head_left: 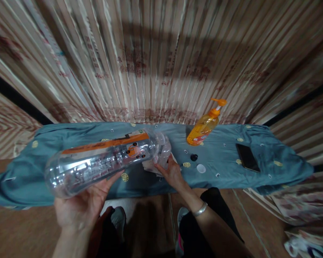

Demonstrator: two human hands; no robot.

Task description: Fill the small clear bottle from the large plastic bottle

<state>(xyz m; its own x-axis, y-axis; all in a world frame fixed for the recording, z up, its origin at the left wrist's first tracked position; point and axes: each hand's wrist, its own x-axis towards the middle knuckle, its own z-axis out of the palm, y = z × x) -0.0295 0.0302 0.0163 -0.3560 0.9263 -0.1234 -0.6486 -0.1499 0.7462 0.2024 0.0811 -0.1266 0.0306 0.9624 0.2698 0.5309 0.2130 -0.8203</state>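
Note:
My left hand grips a large clear plastic bottle from below, near its base. The bottle lies tilted in the air, its orange-printed label facing up and its neck end pointing right. My right hand is closed on a clear, cup-like plastic piece at the neck end of the bottle; I cannot tell whether the two are joined. Under that hand a pale cloth or paper shows in part on the blue cover. To the right lie a small black cap and a white round lid.
A pump bottle of orange liquid stands at the back of the blue cloth-covered bench. A black phone lies toward the right. Behind the bench hangs a pleated, patterned curtain. My feet are on the tiled floor below.

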